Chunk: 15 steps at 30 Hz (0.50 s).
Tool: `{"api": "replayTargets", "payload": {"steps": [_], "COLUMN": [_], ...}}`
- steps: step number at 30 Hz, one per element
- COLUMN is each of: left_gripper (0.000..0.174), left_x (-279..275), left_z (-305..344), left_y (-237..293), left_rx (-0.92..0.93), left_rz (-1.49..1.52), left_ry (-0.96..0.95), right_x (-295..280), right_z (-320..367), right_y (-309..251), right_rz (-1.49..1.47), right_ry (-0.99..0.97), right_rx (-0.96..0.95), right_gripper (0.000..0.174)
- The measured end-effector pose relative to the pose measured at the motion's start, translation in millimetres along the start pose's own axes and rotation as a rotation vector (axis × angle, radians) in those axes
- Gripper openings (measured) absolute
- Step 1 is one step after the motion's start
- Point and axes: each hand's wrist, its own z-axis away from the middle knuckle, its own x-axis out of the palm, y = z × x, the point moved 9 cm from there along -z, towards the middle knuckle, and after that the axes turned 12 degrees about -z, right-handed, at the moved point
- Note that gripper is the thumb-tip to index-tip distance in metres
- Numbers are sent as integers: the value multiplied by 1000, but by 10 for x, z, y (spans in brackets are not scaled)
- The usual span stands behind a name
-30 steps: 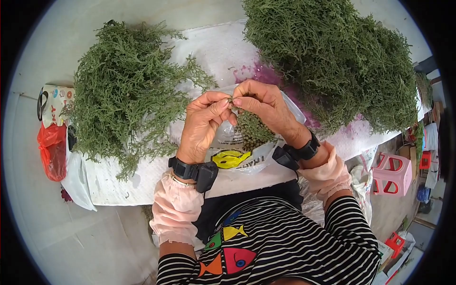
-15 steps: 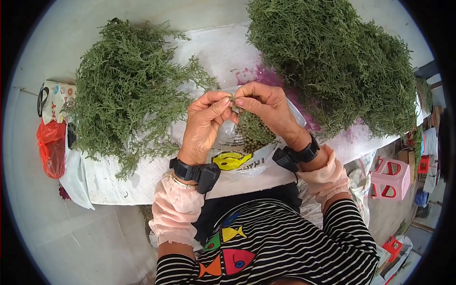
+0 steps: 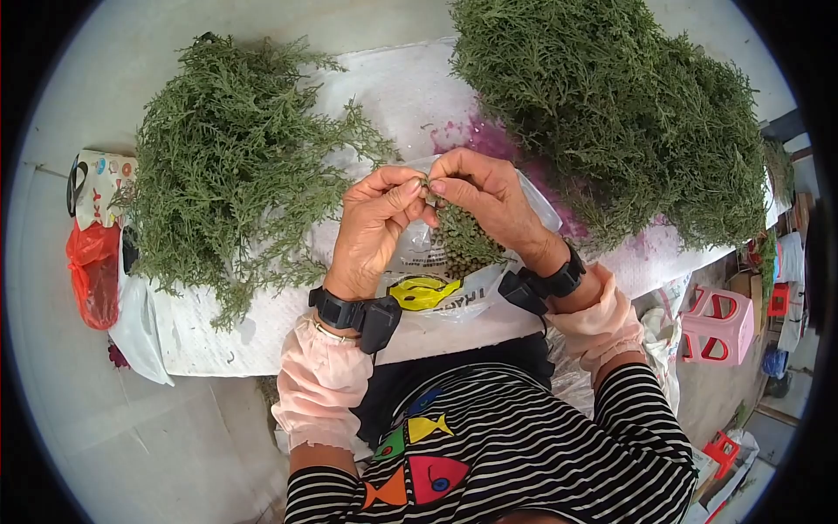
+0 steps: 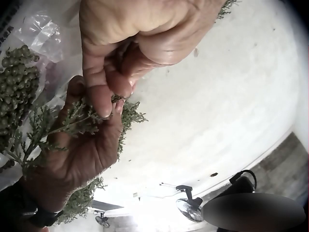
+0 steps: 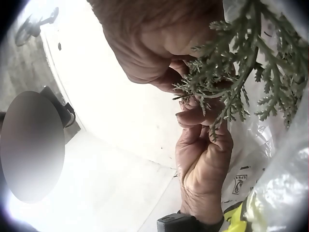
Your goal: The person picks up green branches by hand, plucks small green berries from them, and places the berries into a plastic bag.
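Note:
My left hand (image 3: 371,218) and right hand (image 3: 497,201) meet fingertip to fingertip over a printed plastic bag (image 3: 471,301). In the right wrist view a green scaly-leaved evergreen sprig (image 5: 246,67) passes through my right hand and trails past the palm. Its tip is pinched between the thumb and forefinger of my right hand, and my left thumb and fingers pinch it right beside them. Whether a berry sits between the left fingertips I cannot tell. Small round green berries (image 4: 17,84) lie heaped in the bag below, partly hidden by the sprig.
A large heap of evergreen branches (image 3: 236,166) lies on the left of the white-covered table (image 3: 218,349), a bigger heap (image 3: 611,113) on the right. A purple stain (image 3: 484,135) marks the cover. Red bag (image 3: 94,271) hangs at left; pink stool (image 3: 720,323) stands at right.
The hands stay together in nearly the same place, with only slight fingertip movement. The whole head view has shifted a little.

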Motion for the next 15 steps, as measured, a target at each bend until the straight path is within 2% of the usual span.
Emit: {"api": "replayTargets", "payload": {"steps": [15], "left_gripper": [8], "left_x": [-7], "left_z": [0], "left_y": [-18], "left_rx": [11], "left_rz": [-31], "left_ry": [29], "right_x": [-23], "right_z": [3], "right_y": [-3], "right_rz": [64], "right_ry": [37], "right_rx": [-3], "right_gripper": [7]}}
